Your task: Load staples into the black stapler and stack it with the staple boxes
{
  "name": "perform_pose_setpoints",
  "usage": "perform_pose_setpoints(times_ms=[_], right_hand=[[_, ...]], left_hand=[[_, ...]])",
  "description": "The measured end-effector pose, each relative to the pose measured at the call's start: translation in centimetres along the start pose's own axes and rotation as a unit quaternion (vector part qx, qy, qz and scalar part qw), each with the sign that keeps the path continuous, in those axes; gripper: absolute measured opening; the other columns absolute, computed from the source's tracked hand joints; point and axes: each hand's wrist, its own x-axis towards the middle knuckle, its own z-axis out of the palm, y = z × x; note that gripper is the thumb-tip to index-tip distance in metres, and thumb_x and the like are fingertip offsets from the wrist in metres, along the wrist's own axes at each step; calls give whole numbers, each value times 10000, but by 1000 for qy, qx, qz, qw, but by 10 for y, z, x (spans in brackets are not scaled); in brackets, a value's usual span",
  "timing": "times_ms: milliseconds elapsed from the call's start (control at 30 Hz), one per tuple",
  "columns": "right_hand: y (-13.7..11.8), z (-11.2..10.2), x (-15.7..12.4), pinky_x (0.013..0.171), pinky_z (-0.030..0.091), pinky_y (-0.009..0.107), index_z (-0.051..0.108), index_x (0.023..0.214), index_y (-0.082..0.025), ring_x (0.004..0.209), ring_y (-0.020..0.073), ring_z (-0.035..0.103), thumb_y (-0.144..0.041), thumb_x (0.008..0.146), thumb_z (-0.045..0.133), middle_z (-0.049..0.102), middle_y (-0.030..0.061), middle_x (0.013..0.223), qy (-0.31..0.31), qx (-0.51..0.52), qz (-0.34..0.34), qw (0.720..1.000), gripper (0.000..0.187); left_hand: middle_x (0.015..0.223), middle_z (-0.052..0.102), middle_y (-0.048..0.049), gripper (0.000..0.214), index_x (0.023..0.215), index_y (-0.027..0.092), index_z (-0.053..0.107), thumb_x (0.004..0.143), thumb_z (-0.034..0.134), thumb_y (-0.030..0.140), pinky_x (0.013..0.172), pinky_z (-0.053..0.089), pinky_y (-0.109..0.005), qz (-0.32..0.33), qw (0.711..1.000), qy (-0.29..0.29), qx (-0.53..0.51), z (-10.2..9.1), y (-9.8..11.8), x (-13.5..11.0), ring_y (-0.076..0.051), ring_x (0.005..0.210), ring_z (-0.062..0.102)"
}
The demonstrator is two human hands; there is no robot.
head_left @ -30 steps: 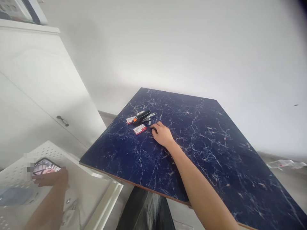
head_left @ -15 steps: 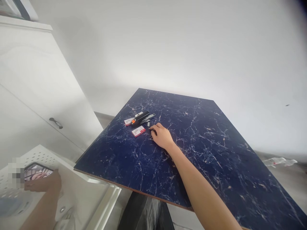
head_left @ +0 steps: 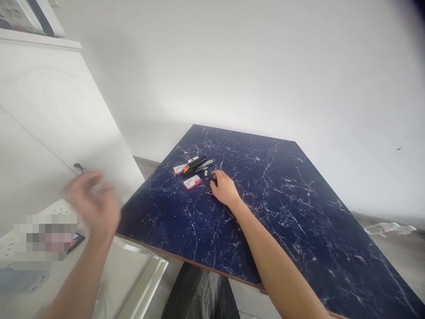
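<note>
A white cabinet (head_left: 49, 110) with a dark handle (head_left: 79, 166) stands along the left, and below it lies a white perforated panel (head_left: 40, 208), partly covered by a pixelated patch, with a phone (head_left: 75, 243) showing at its edge. A black plastic-wrapped base (head_left: 195, 292) sits under the near edge of the worktop (head_left: 282, 212), which has a dark blue marble pattern and a thin brown edge. Crumpled clear plastic (head_left: 388, 228) lies on the floor off to the right, and the far side of the worktop stops short of a white wall (head_left: 265, 66). A black stapler (head_left: 195, 164) with an orange part lies near the far-left side, close to two red-and-white staple boxes (head_left: 192, 182) and a slim pen-like tool (head_left: 205, 165). Most of the surface to the right of this cluster holds nothing but its veining. The right hand (head_left: 225, 188) rests on the worktop just beside the nearer box, its grip closed around a small black object (head_left: 211, 179), mostly hidden by the fingers. The blurred left hand (head_left: 94, 206) is open, with fingers spread, above the panel and off the worktop's left edge.
</note>
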Motion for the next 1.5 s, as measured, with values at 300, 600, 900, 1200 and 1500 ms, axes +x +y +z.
perform_pose_setpoints(times_ms=[300, 600, 900, 1200, 1500], right_hand=[[7, 3, 4, 1132, 381, 439, 432, 1474, -89, 1291, 296, 493, -235, 897, 494, 524, 176, 1412, 68, 16, 30, 997, 598], [29, 0, 16, 1161, 364, 472, 306, 1557, -79, 1369, 306, 477, -244, 877, 502, 501, 179, 1490, 52, 73, 108, 990, 727], [22, 7, 12, 1137, 378, 495, 256, 1588, -114, 1363, 302, 490, -246, 899, 485, 520, 160, 1482, -10, 56, -12, 998, 737], [20, 9, 31, 1005, 477, 401, 526, 1410, -171, 1149, 250, 633, -281, 940, 548, 690, 113, 1240, 17, 88, 15, 996, 482], [38, 3, 44, 902, 541, 331, 735, 1032, -242, 911, 188, 713, -326, 878, 661, 759, 14, 1019, 14, 193, 43, 980, 191]], left_hand=[[1364, 624, -128, 599, 1375, 203, 598, 870, 640, 524, 1022, 454, -429, 187, 878, -440, -6, 172, 71, 60, -337, 1236, 584], [1464, 562, -89, 558, 1313, 243, 662, 835, 701, 528, 1094, 400, -433, 268, 834, -475, -80, 184, 67, 56, -330, 1321, 526], [1173, 664, -119, 406, 1132, 200, 684, 922, 596, 535, 906, 477, -397, 272, 854, -442, -44, 178, 71, 46, -295, 1078, 609], [1482, 498, -145, 641, 1407, 230, 567, 898, 610, 616, 1040, 427, -446, 244, 845, -472, -54, 176, 61, 54, -343, 1300, 507], [1423, 548, -139, 506, 1269, 218, 649, 926, 583, 584, 1069, 388, -497, 260, 856, -447, -25, 179, 43, 65, -358, 1290, 466]])
